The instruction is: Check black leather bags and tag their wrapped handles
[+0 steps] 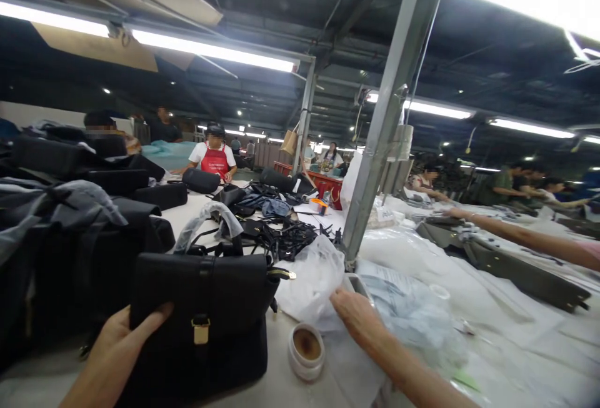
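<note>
A black handbag (201, 295) with a gold clasp and a plastic-wrapped handle stands upright in front of me. My left hand (134, 336) grips its left side, thumb across the front flap and the other fingers hidden behind. To the right of the bag, my right hand (354, 311) reaches down between a crumpled clear plastic bag (312, 277) and a small metal tray (359, 286). Its fingers are curled, and what they hold, if anything, is hidden. A round white tub (306, 352) with a brown stained inside sits between the handbag and my right forearm.
Black bags (84, 252) are piled on the left. Loose black straps (290, 233) lie behind the handbag. A metal post (379, 114) rises near my right hand. White sheets (422, 258) cover the right side, where another person's arm (525, 233) reaches in. A person in a red apron (215, 161) works opposite.
</note>
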{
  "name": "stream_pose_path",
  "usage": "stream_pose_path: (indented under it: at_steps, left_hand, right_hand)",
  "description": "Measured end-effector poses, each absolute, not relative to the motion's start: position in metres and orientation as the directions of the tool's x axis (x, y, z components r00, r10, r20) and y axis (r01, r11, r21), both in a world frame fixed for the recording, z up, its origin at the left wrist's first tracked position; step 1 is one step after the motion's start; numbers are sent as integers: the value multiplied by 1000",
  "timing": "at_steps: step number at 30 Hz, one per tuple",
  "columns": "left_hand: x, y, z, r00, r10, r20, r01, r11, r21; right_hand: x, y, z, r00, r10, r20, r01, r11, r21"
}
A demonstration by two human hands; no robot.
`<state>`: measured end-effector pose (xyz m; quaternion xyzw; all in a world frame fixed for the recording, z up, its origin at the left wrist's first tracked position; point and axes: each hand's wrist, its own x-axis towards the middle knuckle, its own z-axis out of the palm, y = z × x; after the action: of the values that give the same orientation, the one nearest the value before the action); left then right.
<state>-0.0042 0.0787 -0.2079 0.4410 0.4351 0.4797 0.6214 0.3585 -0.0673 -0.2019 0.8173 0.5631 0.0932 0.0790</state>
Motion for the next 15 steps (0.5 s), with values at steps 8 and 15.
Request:
stream_pose_path:
  at_steps: [8,15]
  left_hand:
    - [-5,78,-208,119,981,-151,-168,170,971]
    - [-1,76,-204,113,978,-177,-192,196,962]
  right_hand:
    - [341,-137,-244,183,977,-112,976,-166,143]
    - [346,-122,-307,100,990,101,995,-102,7]
